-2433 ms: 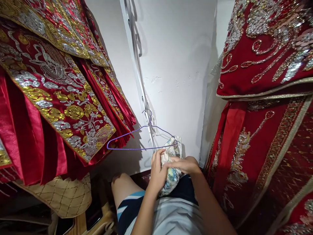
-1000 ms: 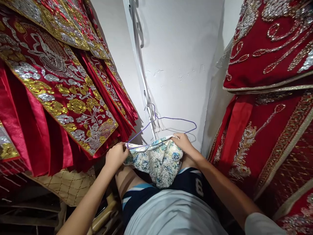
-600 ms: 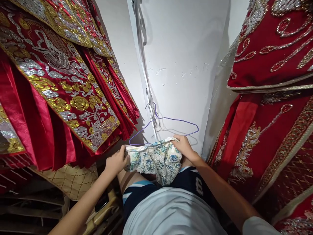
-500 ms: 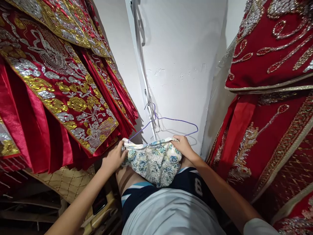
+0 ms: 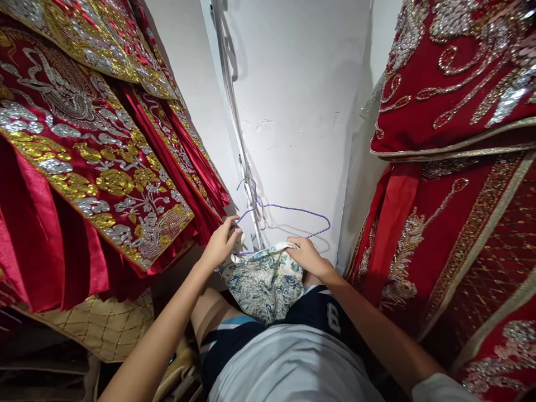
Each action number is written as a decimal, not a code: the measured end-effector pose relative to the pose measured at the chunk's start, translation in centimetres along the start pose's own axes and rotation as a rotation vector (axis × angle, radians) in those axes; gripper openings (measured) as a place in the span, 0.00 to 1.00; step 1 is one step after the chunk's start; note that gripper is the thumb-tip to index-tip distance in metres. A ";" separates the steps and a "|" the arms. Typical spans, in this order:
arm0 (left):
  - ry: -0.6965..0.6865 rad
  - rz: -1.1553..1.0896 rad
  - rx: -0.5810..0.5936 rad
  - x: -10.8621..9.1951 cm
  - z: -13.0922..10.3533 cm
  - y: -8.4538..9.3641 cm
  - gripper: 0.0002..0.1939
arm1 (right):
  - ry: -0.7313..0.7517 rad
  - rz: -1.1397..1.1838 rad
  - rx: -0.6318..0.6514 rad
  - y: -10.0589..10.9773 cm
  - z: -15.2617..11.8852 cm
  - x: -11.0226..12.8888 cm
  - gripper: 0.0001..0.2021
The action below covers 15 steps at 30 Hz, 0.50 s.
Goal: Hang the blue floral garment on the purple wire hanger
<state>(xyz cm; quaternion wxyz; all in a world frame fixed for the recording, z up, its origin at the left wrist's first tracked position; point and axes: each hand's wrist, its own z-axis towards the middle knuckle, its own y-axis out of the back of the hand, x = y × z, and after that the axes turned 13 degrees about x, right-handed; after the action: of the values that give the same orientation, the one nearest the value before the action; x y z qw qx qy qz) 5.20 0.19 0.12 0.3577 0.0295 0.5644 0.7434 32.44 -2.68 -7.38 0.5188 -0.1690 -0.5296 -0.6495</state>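
Fingers of the right hand (image 5: 307, 257) are pinching the upper edge of a floral cloth (image 5: 263, 287). Those of the left hand (image 5: 218, 245) are curling at the left end of a purple hanger (image 5: 285, 207); cannot tell whether they are gripping wire, cloth or both. Pale wall (image 5: 293, 72) is filling the background. Red garment with gold and silver embroidery (image 5: 117, 181) is hanging on the left, red beaded garment (image 5: 452, 240) on the right. Wearer's pale top (image 5: 288, 363) is showing below, dark shorts (image 5: 307, 311) just beyond it. Cream quilted fabric (image 5: 104, 326) is showing under the left garment. Floral cloth is sagging between the hands, above the lap. Hanger's lower bar is disappearing at the cloth's top edge, inside or behind unclear. Its hook is meeting a narrow metal strip (image 5: 237, 125).
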 end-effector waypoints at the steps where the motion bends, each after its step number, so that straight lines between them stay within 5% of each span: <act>1: -0.004 0.016 -0.027 0.2 0.1 -0.4 0.19 | 0.005 0.008 -0.015 0.2 -0.2 0.0 0.04; 5: -0.027 0.008 -0.060 1.3 0.0 -1.3 0.17 | -0.031 0.054 -0.257 2.2 -0.9 -0.3 0.30; 9: -0.029 0.004 -0.017 0.7 0.0 -1.3 0.17 | -0.099 -0.055 -0.447 6.0 0.2 -0.7 0.46; 12: -0.003 0.070 -0.024 0.4 0.0 -1.1 0.17 | -0.244 -0.175 -0.302 8.7 1.5 -0.4 0.41; 15: 0.019 0.120 -0.135 1.1 -0.1 0.1 0.18 | -0.305 -0.260 0.048 10.5 2.0 1.1 0.17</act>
<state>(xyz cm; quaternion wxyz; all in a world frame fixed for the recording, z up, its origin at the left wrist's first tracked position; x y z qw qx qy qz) 4.31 0.75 -0.23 0.3086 0.0320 0.5133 0.8001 40.30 -0.47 -0.35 0.3481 -0.1830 -0.6349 -0.6650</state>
